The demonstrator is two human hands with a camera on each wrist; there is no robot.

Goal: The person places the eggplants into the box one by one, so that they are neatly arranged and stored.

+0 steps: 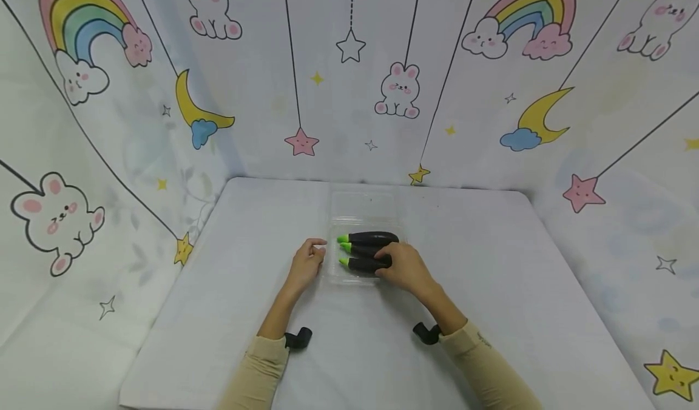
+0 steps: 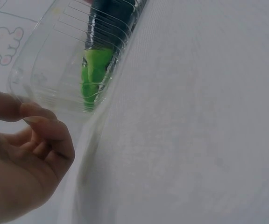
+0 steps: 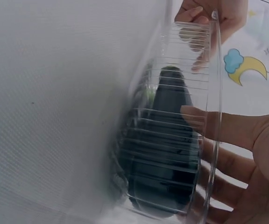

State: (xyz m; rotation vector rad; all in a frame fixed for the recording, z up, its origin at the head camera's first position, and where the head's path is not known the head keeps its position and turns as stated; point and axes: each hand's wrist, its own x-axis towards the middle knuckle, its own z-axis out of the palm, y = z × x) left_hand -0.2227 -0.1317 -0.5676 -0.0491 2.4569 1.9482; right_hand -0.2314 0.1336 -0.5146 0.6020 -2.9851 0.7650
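Observation:
Three dark eggplants with bright green stem ends lie side by side in a clear plastic container, stems pointing left: a far one [image 1: 374, 238], a middle one [image 1: 360, 250] and a near one [image 1: 360, 265]. My right hand [image 1: 405, 267] holds the near eggplant [image 3: 167, 140] by its right part, thumb on the near side and fingers over the far side. At the container's left edge, my left hand [image 1: 306, 264] pinches the rim of the container [image 2: 46, 88] between thumb and fingers. Part of the middle eggplant is hidden behind the right hand.
The container's open clear lid [image 1: 364, 205] lies flat behind it. A white cloth covers the table [image 1: 262, 228]. Printed curtains with rabbits, stars and rainbows hang at the back and both sides. Each wrist bears a black device [image 1: 298, 338].

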